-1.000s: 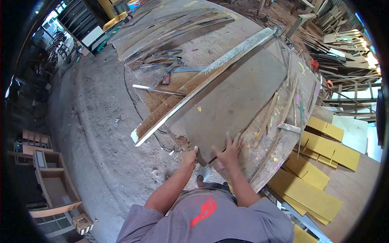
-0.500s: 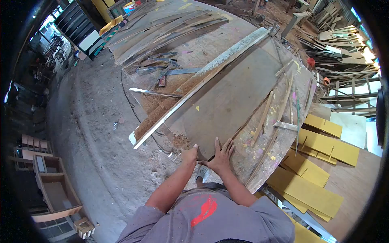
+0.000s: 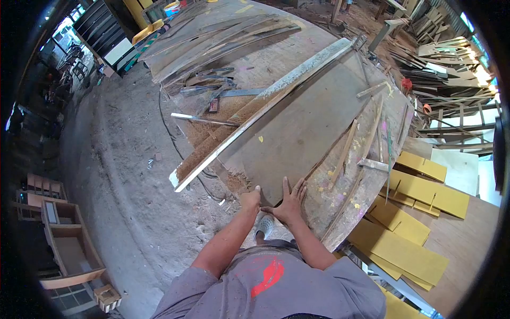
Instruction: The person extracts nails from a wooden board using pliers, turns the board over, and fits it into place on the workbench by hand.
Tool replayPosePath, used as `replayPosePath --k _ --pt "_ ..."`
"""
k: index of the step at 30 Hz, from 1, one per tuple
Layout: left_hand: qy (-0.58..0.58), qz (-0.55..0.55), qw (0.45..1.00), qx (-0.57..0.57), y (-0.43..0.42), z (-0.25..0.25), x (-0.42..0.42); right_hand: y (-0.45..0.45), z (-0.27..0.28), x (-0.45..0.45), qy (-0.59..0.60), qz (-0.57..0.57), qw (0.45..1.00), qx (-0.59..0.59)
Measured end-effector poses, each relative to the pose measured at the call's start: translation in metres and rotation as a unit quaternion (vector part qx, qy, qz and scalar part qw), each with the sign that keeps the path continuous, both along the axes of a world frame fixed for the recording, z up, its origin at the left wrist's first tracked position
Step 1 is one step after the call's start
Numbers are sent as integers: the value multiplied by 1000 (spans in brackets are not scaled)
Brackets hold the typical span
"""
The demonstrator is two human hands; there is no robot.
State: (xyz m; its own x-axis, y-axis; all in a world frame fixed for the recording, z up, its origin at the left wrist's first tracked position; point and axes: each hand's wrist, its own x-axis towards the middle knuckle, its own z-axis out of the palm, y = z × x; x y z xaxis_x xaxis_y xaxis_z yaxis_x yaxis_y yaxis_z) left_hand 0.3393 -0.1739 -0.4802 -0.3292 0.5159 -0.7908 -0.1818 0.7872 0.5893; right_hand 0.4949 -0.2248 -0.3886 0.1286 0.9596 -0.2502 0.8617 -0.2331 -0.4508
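Observation:
A large thin grey-brown wooden panel (image 3: 305,125) lies on the worktable, its near corner at my hands. My left hand (image 3: 250,200) is closed on the near edge, thumb on top; its other fingers are mostly hidden. Flat on the panel beside it, my right hand (image 3: 289,204) has its fingers spread and its thumb toward the left hand. A long white-edged wooden straightedge (image 3: 260,114) lies along the panel's left side. Sawdust (image 3: 238,181) is heaped by the near left corner.
Left of the straightedge are a metal strip (image 3: 204,119) and dark offcuts (image 3: 212,80). Narrow wooden strips (image 3: 345,151) lie on the right side of the table. Yellow panels (image 3: 404,244) stand at the lower right. A dark cable (image 3: 172,135) hangs along the left edge.
Both hands stay at the panel's near corner with almost the same grip. A short wooden stick near the panel's far right edge has turned slightly. The view has shifted a little.

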Motion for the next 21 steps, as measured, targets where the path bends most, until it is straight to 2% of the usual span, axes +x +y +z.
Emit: replayPosePath --k 2,4,7,10,13,17,19,21 --pt "-6 -6 1000 2 0 2 -2 -1 -2 0 -2 1 1000 -3" --pt "-37 -11 999 17 -2 -20 -10 -1 1 -1 -4 0 1000 -8" --pt "151 -111 970 153 -15 -4 -14 -2 8 0 -12 4 1000 -9" --pt "153 -147 969 131 -19 16 -20 -4 1 1 -20 12 1000 9" --pt "5 -108 987 122 -18 40 -25 -6 -1 1 -24 21 999 15" --pt "18 -168 969 183 -24 14 -43 -11 -6 -1 -23 50 998 30" --pt "51 -175 963 199 -33 22 -50 -19 -6 -7 -22 65 997 30" --pt "20 -144 970 193 -45 20 -62 -27 -5 -17 -19 73 997 19"
